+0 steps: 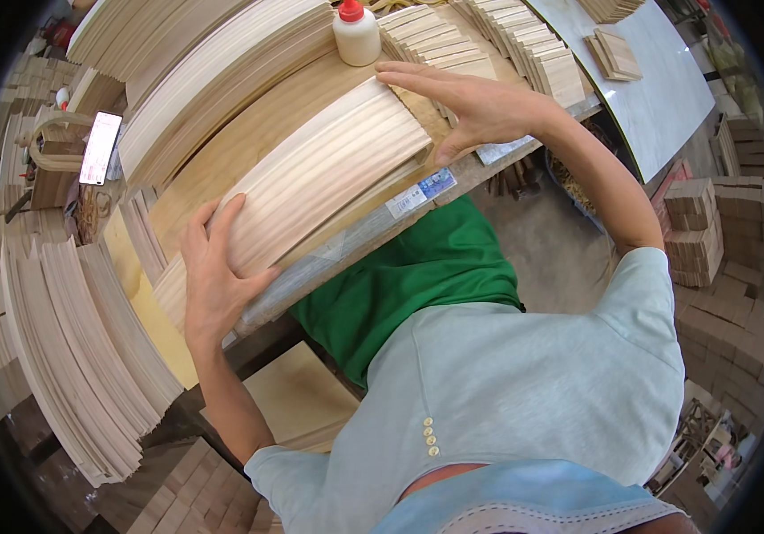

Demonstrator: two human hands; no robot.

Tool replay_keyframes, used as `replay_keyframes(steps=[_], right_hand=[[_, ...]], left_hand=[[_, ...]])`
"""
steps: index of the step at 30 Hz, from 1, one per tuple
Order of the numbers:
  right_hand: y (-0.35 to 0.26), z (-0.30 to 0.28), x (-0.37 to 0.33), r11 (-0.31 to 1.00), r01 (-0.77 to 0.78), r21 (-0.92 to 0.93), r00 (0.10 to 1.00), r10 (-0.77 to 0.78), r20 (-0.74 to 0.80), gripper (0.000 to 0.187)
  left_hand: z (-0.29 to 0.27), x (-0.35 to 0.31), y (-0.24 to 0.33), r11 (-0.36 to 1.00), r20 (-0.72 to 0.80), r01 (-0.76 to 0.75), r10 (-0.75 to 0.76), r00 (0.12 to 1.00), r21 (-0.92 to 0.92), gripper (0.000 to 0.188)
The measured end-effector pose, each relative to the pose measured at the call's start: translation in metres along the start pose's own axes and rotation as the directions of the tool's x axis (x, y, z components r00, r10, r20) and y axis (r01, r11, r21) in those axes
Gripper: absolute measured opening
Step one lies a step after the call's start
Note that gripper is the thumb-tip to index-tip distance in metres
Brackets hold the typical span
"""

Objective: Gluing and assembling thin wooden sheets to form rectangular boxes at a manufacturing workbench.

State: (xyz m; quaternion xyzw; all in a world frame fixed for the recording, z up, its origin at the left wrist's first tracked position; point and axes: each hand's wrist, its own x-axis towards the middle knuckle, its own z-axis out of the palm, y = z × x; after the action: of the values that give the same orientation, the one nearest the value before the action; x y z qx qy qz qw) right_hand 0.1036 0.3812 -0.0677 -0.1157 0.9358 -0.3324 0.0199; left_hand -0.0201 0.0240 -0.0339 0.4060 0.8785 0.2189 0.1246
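On the worktop [257,133], a long, flat bundle of pale wood strips [328,160] is laid slantwise from near left to far right, its top marked by fine straight grain. The left end is spanned by the left hand [215,271], fingers and thumb spread wide; the right end is framed by the right hand [457,111], also wide. How firmly the wood is pressed cannot be told, since both palms are turned away. The bundle's left end is partly covered by the left hand, and its strips cannot be counted surely. One smooth white plastic bottle [357,40] with a red cap is stood beyond, near two rows of short wood slats [533,53]. One lit phone [100,147] is seen at far left. Long stacked boards [222,71] are cut off by the dark rim.
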Motion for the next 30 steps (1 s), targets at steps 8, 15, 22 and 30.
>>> replay_keyframes(steps=[8,15,22,30], right_hand=[[0.003,0.003,0.003,0.999,-0.011,0.032,1.000,0.010,0.009,0.108],[0.005,0.006,0.007,0.998,-0.008,0.058,1.000,0.007,0.020,0.102],[-0.012,-0.001,0.006,0.990,-0.091,0.105,0.995,0.094,-0.027,0.102],[-0.008,0.005,0.009,0.990,-0.128,0.051,0.991,0.129,-0.027,0.108]], left_hand=[[0.004,0.006,0.000,1.000,0.004,-0.021,0.021,1.000,0.005,0.087],[0.006,0.004,-0.009,0.999,0.002,0.044,-0.044,0.999,0.020,0.085],[-0.028,-0.024,-0.050,0.981,-0.056,-0.111,0.121,0.991,0.159,0.104],[-0.075,-0.088,-0.098,0.958,0.155,0.259,-0.277,0.949,0.124,0.111]])
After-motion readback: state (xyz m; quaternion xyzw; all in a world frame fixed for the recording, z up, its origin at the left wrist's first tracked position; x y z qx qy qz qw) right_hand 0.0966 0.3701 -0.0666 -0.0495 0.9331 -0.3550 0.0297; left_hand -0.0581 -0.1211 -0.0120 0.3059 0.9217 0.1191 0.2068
